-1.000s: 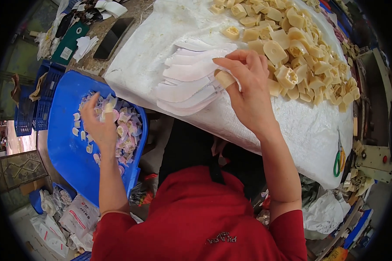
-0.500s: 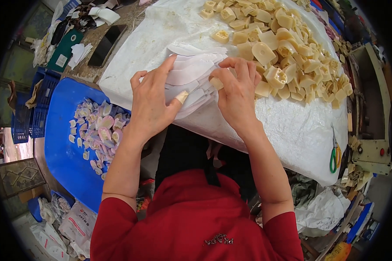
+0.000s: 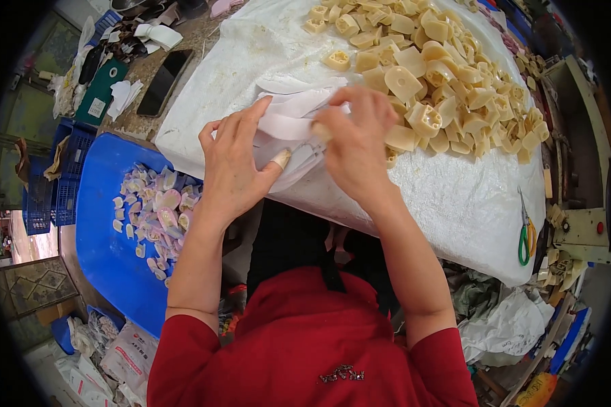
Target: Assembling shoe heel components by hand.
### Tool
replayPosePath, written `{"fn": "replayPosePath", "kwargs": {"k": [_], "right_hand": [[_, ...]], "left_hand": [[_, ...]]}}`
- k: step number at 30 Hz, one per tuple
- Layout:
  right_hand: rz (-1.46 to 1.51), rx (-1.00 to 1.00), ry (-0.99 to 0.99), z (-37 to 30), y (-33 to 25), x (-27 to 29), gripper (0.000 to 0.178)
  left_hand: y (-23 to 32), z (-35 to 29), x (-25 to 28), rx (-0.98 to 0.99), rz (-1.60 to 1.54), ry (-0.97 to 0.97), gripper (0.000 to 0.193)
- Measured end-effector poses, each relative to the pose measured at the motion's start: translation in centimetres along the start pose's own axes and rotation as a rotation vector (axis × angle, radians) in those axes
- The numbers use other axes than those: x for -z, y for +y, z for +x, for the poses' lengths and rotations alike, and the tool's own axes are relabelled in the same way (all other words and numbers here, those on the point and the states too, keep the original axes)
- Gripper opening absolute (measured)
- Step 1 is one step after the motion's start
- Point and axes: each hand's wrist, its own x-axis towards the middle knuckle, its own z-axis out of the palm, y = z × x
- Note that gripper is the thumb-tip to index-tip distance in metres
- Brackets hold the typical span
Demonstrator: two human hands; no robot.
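Note:
A loose stack of thin white curved strips (image 3: 288, 125), fanned and overlapping, lies on the white-covered table between my hands. My left hand (image 3: 234, 159) grips the stack's left side, its fingers along the edge and its thumb, wrapped in a tan covering, pressed on the near strips. At the right ends of the strips is my right hand (image 3: 361, 146), curled and blurred by motion. Its thumb has a pale covering and lies over the strips. Whether its fingers pinch any strip is not clear.
A large heap of cream moulded pieces (image 3: 448, 81) covers the far right of the white sheet (image 3: 448, 197). Green-and-orange-handled scissors (image 3: 525, 237) lie at its right edge. A blue tub (image 3: 105, 224) with small pinkish pieces (image 3: 159, 210) stands at left, below a dark phone (image 3: 164, 81).
My right hand has shifted left over the strips, its thumb moving inward from their ends. My left hand keeps its hold. The whole view has tilted slightly.

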Motion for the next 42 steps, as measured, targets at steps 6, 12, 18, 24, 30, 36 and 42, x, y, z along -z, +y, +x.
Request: {"fn": "replayPosePath", "kwargs": {"k": [6, 12, 18, 24, 30, 36, 42], "right_hand": [[0.283, -0.218, 0.183, -3.1, 2.4, 5.3, 0.016], [0.432, -0.231, 0.106, -6.1, 1.7, 8.0, 0.02], [0.278, -0.23, -0.129, -7.6, 4.2, 8.8, 0.026], [-0.304, -0.055, 0.015, -5.6, 5.7, 5.5, 0.028], [-0.188, -0.103, 0.168, -6.9, 6.5, 6.0, 0.028], [-0.255, -0.27, 0.116, -10.2, 7.1, 8.9, 0.038], [-0.164, -0.483, 0.036, -11.4, 6.5, 10.5, 0.026]], "left_hand": [[0.4, 0.3, 0.7, 0.033, -0.23, -0.015, 0.052], [6.2, -0.6, -1.0, -0.2, -0.659, -0.152, 0.037], [8.1, -3.1, -6.7, 0.452, -1.513, -0.312, 0.041], [8.6, -2.8, -7.1, 0.472, -1.601, -0.264, 0.047], [8.1, -3.1, -7.3, 0.462, -1.603, -0.286, 0.044], [8.4, -3.0, -7.7, 0.474, -1.617, -0.299, 0.044], [9.1, -2.7, -8.0, 0.421, -1.706, -0.341, 0.043]]}}
